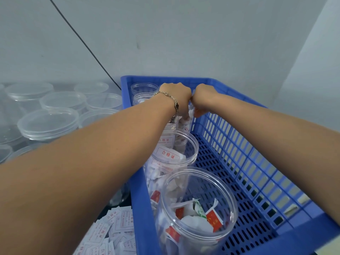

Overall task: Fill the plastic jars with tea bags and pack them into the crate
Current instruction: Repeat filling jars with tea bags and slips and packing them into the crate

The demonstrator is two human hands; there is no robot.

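Note:
A blue slotted crate point(257, 172) holds a row of clear plastic jars along its left wall. The nearest jar point(196, 214) has tea bags with red tags inside. Behind it stands a jar point(173, 159) with a white certificate card on top. Both my hands reach into the crate's far part. My left hand point(177, 99) and my right hand point(203, 100) curl down round the rim of a filled jar point(185, 120), which they mostly hide. Two more jars point(144, 89) stand at the far left corner.
Several empty clear jars point(49, 124) stand upside down or lidded on the left of the crate. A heap of white paper cards with red print point(110, 234) lies at the bottom left. A grey wall stands behind the crate. The crate's right half shows bare floor.

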